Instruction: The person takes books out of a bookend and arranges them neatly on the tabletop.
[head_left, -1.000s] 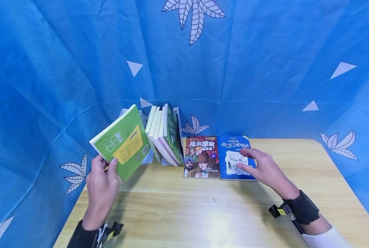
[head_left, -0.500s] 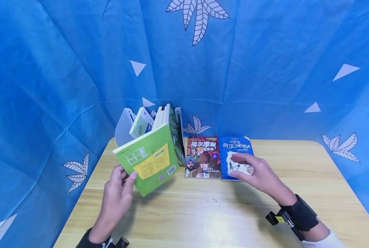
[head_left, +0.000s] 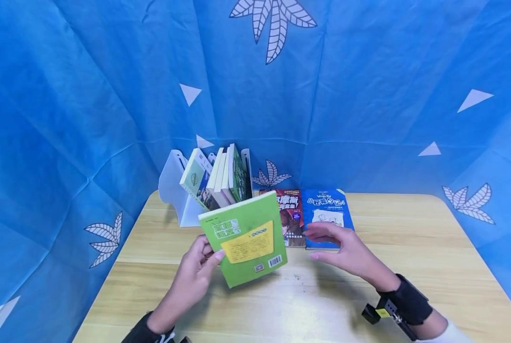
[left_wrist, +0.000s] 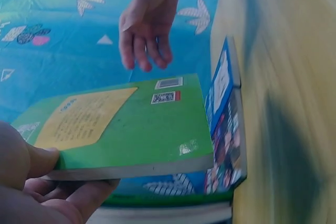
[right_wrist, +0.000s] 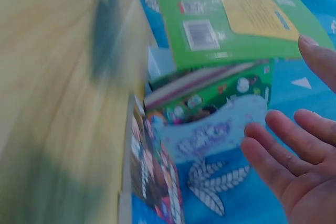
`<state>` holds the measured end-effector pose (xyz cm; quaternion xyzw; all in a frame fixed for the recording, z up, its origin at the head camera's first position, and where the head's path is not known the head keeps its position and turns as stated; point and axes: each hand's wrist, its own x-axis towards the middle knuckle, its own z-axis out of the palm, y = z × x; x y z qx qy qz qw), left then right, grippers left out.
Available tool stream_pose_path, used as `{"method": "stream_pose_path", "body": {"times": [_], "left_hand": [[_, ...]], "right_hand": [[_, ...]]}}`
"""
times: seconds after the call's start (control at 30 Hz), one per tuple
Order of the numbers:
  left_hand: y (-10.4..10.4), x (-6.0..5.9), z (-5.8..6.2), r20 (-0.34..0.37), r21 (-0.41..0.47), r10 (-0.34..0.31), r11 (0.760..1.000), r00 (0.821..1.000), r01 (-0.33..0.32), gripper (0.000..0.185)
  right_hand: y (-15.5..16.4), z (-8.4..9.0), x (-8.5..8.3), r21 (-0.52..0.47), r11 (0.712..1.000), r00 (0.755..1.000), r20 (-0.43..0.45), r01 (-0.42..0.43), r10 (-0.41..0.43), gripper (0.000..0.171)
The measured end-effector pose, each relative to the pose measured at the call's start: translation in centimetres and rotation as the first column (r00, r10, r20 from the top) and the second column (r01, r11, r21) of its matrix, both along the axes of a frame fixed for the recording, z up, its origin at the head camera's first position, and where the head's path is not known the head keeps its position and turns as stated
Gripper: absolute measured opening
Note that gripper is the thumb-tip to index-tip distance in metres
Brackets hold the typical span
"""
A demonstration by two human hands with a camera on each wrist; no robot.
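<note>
- 1 green bk (head_left: 249,224), L hand (head_left: 193,276) pinching its left edge.
- Bk tilted, extends rightward from grip.
- R hand (head_left: 345,250) nr bk's free edge, holding nil.

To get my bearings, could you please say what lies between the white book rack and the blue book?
The head view shows the red book there, partly hidden by the green book.
</note>
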<state>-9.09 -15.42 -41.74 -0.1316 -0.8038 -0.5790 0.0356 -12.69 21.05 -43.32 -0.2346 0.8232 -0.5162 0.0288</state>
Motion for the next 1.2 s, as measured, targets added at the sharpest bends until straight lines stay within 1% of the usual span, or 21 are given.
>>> {"method": "stream_pose_path", "body": {"times": [0.07, 0.13, 0.2, 0.3, 0.4, 0.47, 0.6, 0.73, 0.87, 1.0, 1.07, 1.17, 1.2], "left_hand": [[0.5, 0.0, -0.1, 0.035, 0.015, -0.039, 0.999, 0.999, 0.038, 0.030], [1.0, -0.1, -0.2, 0.063, 0.021, -0.083, 0.996, 0.995, 0.081, 0.030], [1.4, -0.1, -0.4, 0.075, 0.024, -0.132, 0.991, 0.988, 0.131, 0.032], [1.9, -0.1, -0.6, 0.082, 0.015, -0.201, 0.980, 0.976, 0.200, 0.034], [2.3, -0.1, -0.8, 0.079, 0.005, -0.246, 0.969, 0.966, 0.246, 0.034], [2.5, -0.1, -0.9, 0.080, -0.007, -0.264, 0.964, 0.961, 0.265, 0.034], [2.8, -0.2, -1.0, 0.102, -0.018, -0.299, 0.953, 0.949, 0.302, 0.034], [2.8, -0.2, -1.0, 0.136, -0.025, -0.323, 0.944, 0.937, 0.329, 0.033], [2.7, -0.2, -0.7, 0.186, -0.032, -0.338, 0.936, 0.923, 0.349, 0.036], [2.6, -0.5, -0.3, 0.233, -0.007, -0.357, 0.930, 0.904, 0.369, 0.045], [2.4, -0.8, -0.2, 0.241, 0.009, -0.376, 0.923, 0.895, 0.385, 0.051], [1.9, -1.3, -0.2, 0.227, 0.025, -0.405, 0.911, 0.886, 0.411, 0.058], [1.6, -1.5, -0.2, 0.221, 0.030, -0.409, 0.910, 0.885, 0.413, 0.060]], "right_hand": [[-0.4, 0.0, 0.3, -0.042, 0.999, 0.999, 0.036, -0.028, 0.030, 0.057], [-0.8, 0.0, 0.7, -0.071, 0.996, 0.997, 0.043, -0.058, 0.061, 0.058], [-1.2, -0.1, 1.1, -0.093, 0.992, 0.996, 0.039, -0.081, 0.085, 0.058], [-1.6, -0.3, 1.6, -0.119, 0.987, 0.992, 0.058, -0.104, 0.112, 0.056], [-1.7, -0.5, 2.0, -0.128, 0.985, 0.989, 0.080, -0.115, 0.126, 0.050], [-1.8, -0.6, 2.2, -0.121, 0.984, 0.988, 0.072, -0.127, 0.136, 0.043], [-1.7, -0.6, 2.7, -0.084, 0.989, 0.990, 0.070, -0.120, 0.126, 0.034], [-1.6, -0.6, 3.2, -0.075, 0.990, 0.988, 0.083, -0.123, 0.130, 0.034], [-1.5, -0.6, 3.5, -0.089, 0.987, 0.986, 0.088, -0.134, 0.142, 0.034], [-1.2, -0.3, 3.6, -0.104, 0.986, 0.989, 0.065, -0.128, 0.136, 0.034], [-1.0, -0.1, 3.6, -0.109, 0.986, 0.990, 0.049, -0.128, 0.134, 0.033], [-0.6, 0.3, 3.6, -0.107, 0.987, 0.992, 0.018, -0.123, 0.125, 0.032], [-0.4, 0.5, 3.5, -0.104, 0.988, 0.993, 0.008, -0.116, 0.117, 0.032]]}}
